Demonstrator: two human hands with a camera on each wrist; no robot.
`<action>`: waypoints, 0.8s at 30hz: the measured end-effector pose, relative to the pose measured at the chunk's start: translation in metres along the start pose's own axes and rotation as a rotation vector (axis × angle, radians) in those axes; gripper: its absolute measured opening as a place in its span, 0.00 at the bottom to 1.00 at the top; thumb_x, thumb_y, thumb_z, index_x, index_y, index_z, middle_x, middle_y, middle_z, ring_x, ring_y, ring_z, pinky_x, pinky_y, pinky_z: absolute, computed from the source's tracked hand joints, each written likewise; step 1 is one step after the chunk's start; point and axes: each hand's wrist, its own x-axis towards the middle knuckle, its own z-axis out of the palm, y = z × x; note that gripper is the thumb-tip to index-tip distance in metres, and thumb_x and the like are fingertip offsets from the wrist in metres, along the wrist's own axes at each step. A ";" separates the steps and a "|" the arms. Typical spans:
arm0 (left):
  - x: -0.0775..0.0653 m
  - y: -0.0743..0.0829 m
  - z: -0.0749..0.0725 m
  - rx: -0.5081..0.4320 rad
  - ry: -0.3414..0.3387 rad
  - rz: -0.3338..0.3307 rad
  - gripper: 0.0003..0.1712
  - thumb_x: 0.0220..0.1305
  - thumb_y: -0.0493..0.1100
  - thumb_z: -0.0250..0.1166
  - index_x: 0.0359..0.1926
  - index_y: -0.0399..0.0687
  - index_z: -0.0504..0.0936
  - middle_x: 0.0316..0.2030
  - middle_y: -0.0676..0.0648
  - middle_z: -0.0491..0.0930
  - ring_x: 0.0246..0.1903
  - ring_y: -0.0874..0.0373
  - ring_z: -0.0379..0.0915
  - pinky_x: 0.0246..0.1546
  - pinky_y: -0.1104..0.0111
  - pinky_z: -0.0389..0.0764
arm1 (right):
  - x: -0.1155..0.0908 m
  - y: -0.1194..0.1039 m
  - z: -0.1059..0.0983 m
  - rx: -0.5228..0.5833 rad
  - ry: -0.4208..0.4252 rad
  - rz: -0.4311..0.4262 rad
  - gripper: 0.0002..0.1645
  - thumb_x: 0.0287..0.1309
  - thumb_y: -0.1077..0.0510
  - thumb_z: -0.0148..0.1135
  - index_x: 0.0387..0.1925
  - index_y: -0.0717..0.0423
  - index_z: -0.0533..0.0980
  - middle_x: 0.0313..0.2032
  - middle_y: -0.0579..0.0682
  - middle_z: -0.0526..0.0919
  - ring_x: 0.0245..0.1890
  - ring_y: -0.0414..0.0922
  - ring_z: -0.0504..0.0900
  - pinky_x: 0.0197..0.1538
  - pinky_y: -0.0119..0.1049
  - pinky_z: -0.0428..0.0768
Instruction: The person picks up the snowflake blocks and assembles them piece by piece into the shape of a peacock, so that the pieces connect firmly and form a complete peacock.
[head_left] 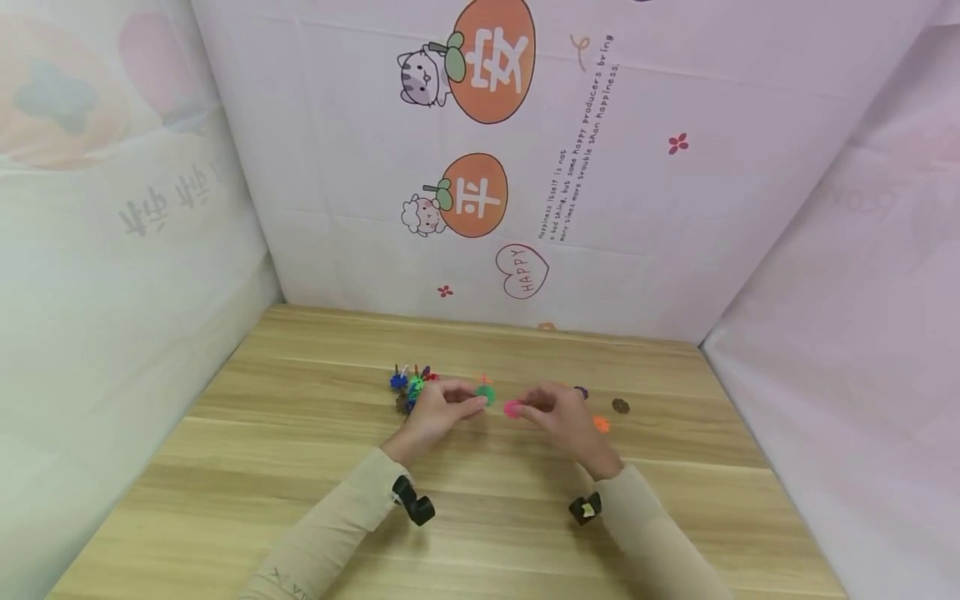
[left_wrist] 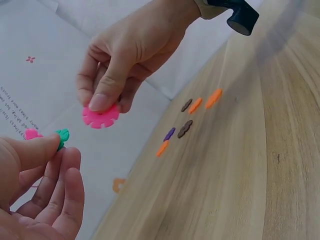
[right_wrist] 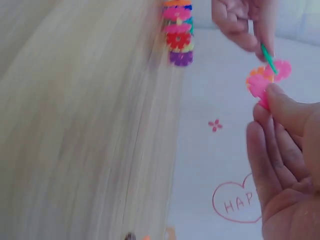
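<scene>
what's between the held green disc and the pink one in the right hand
Just a gap between the green disc and pink disc; the head view shows only tabletop behind it.

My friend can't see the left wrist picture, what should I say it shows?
The right hand pinches a pink notched disc, and the left hand pinches a green piece with a pink bit beside it. Orange pieces, brown pieces and a purple piece lie on a wooden table.

Beige sleeves [head_left: 330, 525] (black wrist cameras [head_left: 412, 502]).
</scene>
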 end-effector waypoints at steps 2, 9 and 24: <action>0.000 0.000 0.001 -0.004 0.009 -0.008 0.14 0.69 0.43 0.74 0.50 0.39 0.87 0.45 0.42 0.89 0.52 0.38 0.87 0.59 0.49 0.87 | 0.001 -0.003 0.006 0.029 0.039 -0.001 0.06 0.61 0.59 0.76 0.38 0.54 0.85 0.36 0.50 0.93 0.34 0.43 0.92 0.39 0.31 0.90; 0.000 0.000 0.003 -0.039 0.022 -0.030 0.15 0.70 0.44 0.73 0.51 0.39 0.86 0.46 0.36 0.89 0.50 0.41 0.88 0.60 0.49 0.86 | 0.002 -0.004 0.022 0.064 0.118 -0.064 0.06 0.61 0.59 0.76 0.39 0.53 0.86 0.37 0.48 0.92 0.36 0.39 0.91 0.44 0.32 0.90; 0.003 0.004 0.004 -0.181 0.048 -0.043 0.15 0.74 0.42 0.69 0.52 0.35 0.86 0.43 0.44 0.90 0.38 0.61 0.89 0.63 0.45 0.83 | 0.010 -0.004 0.030 -0.042 0.266 -0.366 0.12 0.52 0.72 0.79 0.37 0.59 0.85 0.35 0.53 0.92 0.33 0.47 0.92 0.43 0.36 0.91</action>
